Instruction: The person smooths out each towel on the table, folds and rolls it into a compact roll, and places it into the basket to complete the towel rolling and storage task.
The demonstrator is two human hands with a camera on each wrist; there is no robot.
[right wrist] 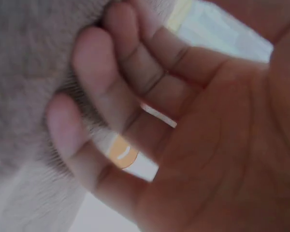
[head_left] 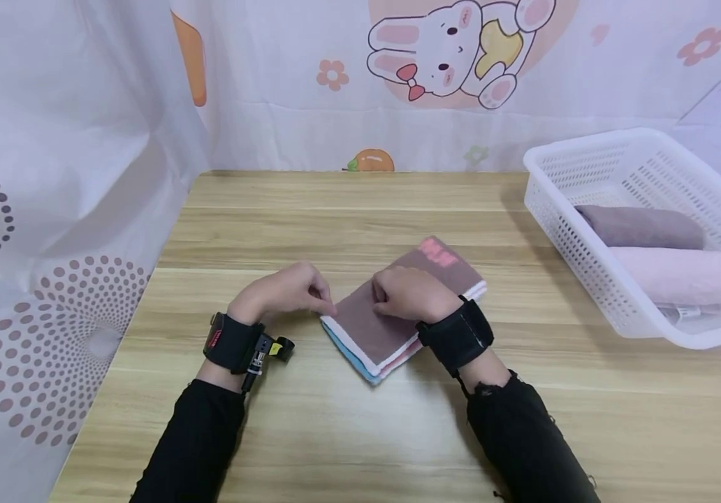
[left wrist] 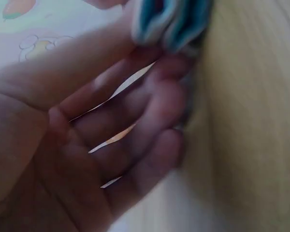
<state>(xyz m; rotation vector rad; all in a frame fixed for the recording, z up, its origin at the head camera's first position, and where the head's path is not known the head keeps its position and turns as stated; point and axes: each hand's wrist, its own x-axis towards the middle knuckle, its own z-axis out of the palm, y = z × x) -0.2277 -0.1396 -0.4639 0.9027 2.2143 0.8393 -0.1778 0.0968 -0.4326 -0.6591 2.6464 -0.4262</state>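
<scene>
A folded towel (head_left: 367, 325) lies askew on the wooden table, its brown face up, with a pink patch near its far corner. White, pink and blue layers show along its near edges. My left hand (head_left: 288, 290) pinches the towel's left corner; in the left wrist view, folded blue-and-white edges (left wrist: 176, 21) sit at the thumb and fingertips of that hand (left wrist: 101, 125). My right hand (head_left: 413, 293) rests on the brown face with bent fingers. The right wrist view shows its fingertips (right wrist: 92, 53) touching the fuzzy cloth (right wrist: 29, 72), the palm visible.
A white perforated basket (head_left: 571, 216) stands at the right of the table (head_left: 310, 447). In it lie a rolled grey-brown cloth (head_left: 643, 227) and a rolled pink cloth (head_left: 690, 274). A printed curtain (head_left: 272, 133) hangs behind the table and along its left side.
</scene>
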